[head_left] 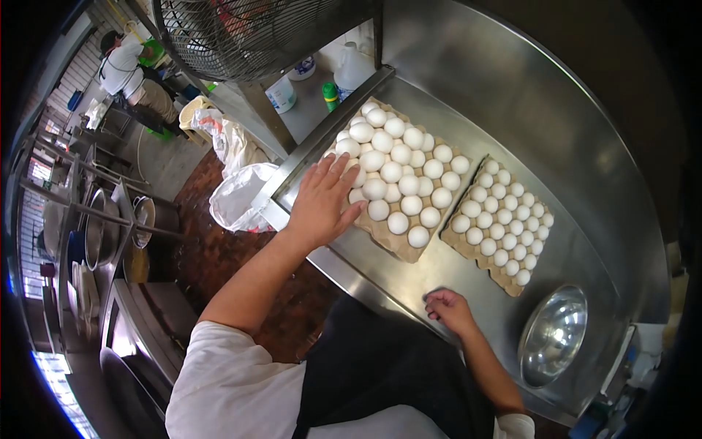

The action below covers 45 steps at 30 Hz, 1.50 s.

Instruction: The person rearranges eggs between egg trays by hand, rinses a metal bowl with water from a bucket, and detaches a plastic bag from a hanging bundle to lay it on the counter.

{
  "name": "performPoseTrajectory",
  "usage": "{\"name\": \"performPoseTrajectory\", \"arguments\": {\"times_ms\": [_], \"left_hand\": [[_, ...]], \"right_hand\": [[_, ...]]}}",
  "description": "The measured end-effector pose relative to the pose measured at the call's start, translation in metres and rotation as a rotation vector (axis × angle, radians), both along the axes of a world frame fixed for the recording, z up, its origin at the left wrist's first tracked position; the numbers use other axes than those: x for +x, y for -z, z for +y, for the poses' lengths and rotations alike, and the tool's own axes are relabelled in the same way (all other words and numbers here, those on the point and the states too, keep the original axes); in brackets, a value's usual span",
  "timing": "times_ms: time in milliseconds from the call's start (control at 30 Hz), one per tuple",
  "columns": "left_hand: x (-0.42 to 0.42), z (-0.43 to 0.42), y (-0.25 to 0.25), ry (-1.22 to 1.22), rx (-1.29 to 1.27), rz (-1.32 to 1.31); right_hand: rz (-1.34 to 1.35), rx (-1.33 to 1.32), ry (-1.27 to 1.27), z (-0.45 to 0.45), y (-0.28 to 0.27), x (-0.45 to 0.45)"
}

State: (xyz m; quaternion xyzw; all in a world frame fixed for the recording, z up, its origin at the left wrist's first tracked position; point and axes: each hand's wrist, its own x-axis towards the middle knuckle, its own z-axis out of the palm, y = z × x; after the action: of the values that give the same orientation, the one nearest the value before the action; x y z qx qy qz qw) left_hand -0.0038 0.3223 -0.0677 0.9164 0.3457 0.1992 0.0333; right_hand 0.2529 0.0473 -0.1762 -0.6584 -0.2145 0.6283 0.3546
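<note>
No words or numbers are readable; markings on a white bag (228, 143) and a white tub (281, 95) are too blurred.

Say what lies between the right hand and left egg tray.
Head view: bare metal counter separates the right hand from the left egg tray.

A person's bare left hand (319, 207) hid part of a brown cardboard egg tray (395, 245) near frame centre; the top edge cropped a black wire-caged fan (245, 44).
</note>
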Motion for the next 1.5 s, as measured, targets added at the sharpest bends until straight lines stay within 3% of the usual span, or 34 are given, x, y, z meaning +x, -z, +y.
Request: {"name": "performPoseTrajectory", "arguments": {"times_ms": [433, 733, 1333, 1500], "left_hand": [[0.015, 0.019, -0.009, 0.059, 0.045, 0.019], [0.032, 0.038, -0.01, 0.098, -0.019, 0.205], [0.085, 0.107, -0.016, 0.211, 0.001, 0.073], [0.094, 0.125, -0.007, 0.251, -0.05, 0.171]], "right_hand": [[0.002, -0.023, 0.005, 0.002, -0.003, 0.0], [-0.004, -0.031, 0.01, 0.003, -0.004, 0.0], [0.018, 0.025, 0.051, -0.004, 0.011, -0.001], [0.023, 0.012, 0.049, -0.005, 0.006, 0.0]]}}
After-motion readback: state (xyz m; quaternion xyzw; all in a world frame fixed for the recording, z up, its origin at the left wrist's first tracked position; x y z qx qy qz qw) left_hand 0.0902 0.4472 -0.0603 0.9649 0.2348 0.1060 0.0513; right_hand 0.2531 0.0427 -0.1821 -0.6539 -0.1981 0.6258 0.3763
